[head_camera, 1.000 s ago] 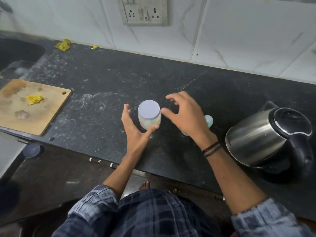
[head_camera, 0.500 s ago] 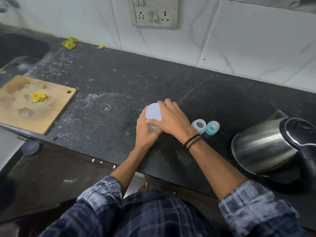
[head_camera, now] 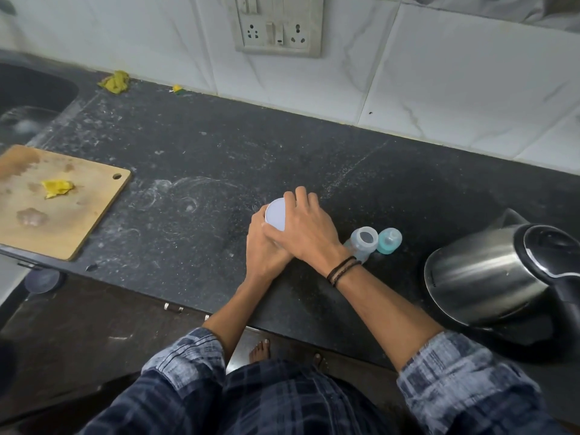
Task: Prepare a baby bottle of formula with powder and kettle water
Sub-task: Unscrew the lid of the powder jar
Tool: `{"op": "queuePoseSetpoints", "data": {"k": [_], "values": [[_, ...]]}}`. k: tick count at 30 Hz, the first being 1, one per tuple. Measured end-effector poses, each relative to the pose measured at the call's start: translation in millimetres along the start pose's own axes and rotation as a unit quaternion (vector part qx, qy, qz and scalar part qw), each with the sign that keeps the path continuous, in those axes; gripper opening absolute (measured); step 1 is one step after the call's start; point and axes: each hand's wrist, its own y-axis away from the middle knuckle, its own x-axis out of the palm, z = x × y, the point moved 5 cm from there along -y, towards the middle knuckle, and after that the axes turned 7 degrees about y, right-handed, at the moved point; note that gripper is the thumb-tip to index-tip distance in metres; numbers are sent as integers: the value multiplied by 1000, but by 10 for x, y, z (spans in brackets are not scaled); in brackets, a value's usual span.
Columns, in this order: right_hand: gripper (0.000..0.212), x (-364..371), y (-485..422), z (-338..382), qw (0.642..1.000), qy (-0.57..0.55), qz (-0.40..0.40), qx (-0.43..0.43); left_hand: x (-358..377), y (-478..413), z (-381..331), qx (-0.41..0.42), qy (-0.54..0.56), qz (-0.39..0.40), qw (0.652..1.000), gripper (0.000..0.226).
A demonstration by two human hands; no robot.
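- With 12 o'clock at the tiled wall, the small round jar [head_camera: 275, 214], clear-bodied with a flat pale lilac lid, stands near the middle of the dark speckled stone counter [head_camera: 204, 146], close to its front edge.
- The jar's long axis runs up from the counter and the lid faces me. It looks a little tipped toward 9 o'clock, but I cannot tell whether that is a real lean or the wide lens.
- Both hands meet on it, so neither is nearer. What matters for the next move is that one is low on the body and the other is on the lid.
- My left hand [head_camera: 262, 249] comes in from 6 o'clock, its fingers curled round the jar's body. The hands hide most of the body, so I cannot see its contents.
- My right hand [head_camera: 309, 230] comes in from 4 o'clock and lies over the lid. Its fingers hook over the far rim at 12 to 1 o'clock and the thumb is at the near rim, clamped on.
- I judge this grip is for taking the lid off: left holding the body, right turning or lifting.
- The small clear baby bottle [head_camera: 364, 241] stands open-mouthed at 3 to 4 o'clock from the jar, just beside my right wrist.
- The teal bottle cap [head_camera: 389, 240] is right beside the bottle, on its far side from the jar.
- The brushed-steel kettle with a black lid [head_camera: 489, 274] is further out at 4 o'clock, well apart from the jar.
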Motion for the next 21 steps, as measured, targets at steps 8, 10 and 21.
{"op": "queuePoseSetpoints", "data": {"k": [8,10,21], "values": [[66,33,-30,2,994,42,-102,-3,-7,-29,34,-12,6,13,1000,86],[61,35,-43,-2,991,39,-127,-7,6,-45,95,-17,7,21,1000,94],[54,44,-65,-28,980,14,-195,-44,-54,-94,-22,33,3,34,999,89]]}}
